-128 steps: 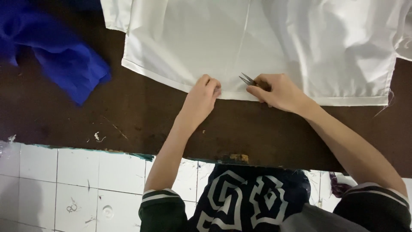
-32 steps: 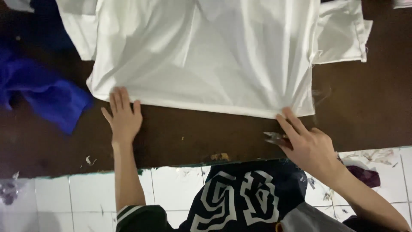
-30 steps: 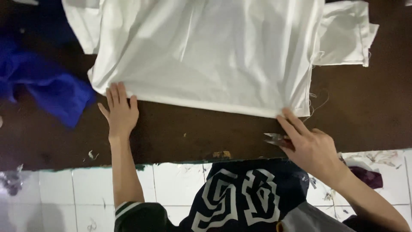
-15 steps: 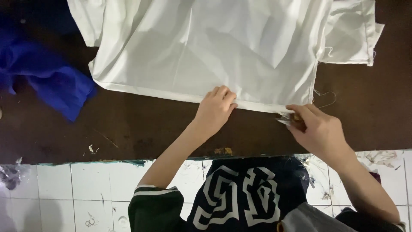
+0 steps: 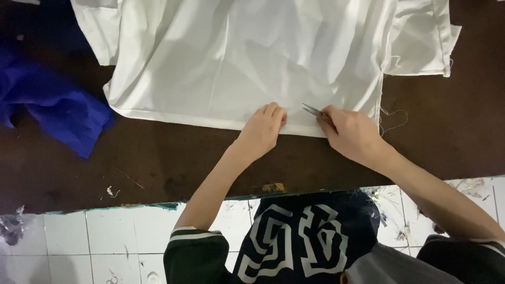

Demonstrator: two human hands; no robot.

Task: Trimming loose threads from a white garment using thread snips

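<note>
A white garment (image 5: pixel 263 58) lies spread flat on a dark brown table (image 5: pixel 158 158), its hem facing me. My left hand (image 5: pixel 263 129) rests on the hem near the middle, fingers curled and pressing the cloth down. Just to its right, my right hand (image 5: pixel 350 131) holds small metal thread snips (image 5: pixel 311 110) whose tips point left over the hem. Loose threads (image 5: pixel 392 118) trail from the garment's right corner.
A crumpled blue cloth (image 5: pixel 50 100) lies at the left of the table. Thread scraps (image 5: pixel 113 190) dot the table's front edge. Below the edge is a white tiled floor (image 5: pixel 79 242). A folded white piece (image 5: pixel 421 37) sits at the upper right.
My left hand slid from the garment's left corner to the middle of the hem. My right hand moved up from the table onto the hem with the snips.
</note>
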